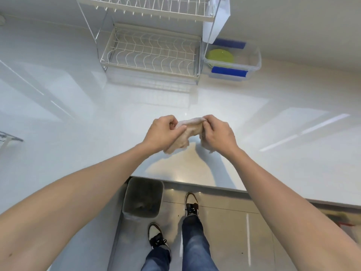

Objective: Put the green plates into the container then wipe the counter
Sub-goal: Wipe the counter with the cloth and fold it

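Currently the green plates (220,56) sit stacked inside the clear container (256,61), far right of the bench (78,114), just right of the dish rack (150,53). Exact plate count can't be read from this angle. Container has blue clips: one on the near long side (229,71), one on the far side (230,44). No lid on it.

Cloth (190,132), beige, is held up above the bench near its front edge, bunched between both hands. Left hand (163,133) has fingers curled, pinching the left end of the cloth, with a fold hanging below the palm. Right hand (218,133) likewise has fingers curled round the right end, a bit of cloth dangling under it. Top edge of the cloth is stretched between the two hands. Cloth appears clear of the bench surface; its shadow falls on the bench below.

Dish rack is a two-tier white wire unit at the back of the bench; both tiers visible hold nothing. A white panel (215,18) stands at its right end, next to the container.

Below the bench edge: a grey bin (143,198) on the floor, the person's jeans and two sneakers (192,204) on tiled floor. Another wire item (7,138) pokes in at the left edge, too cropped to identify.
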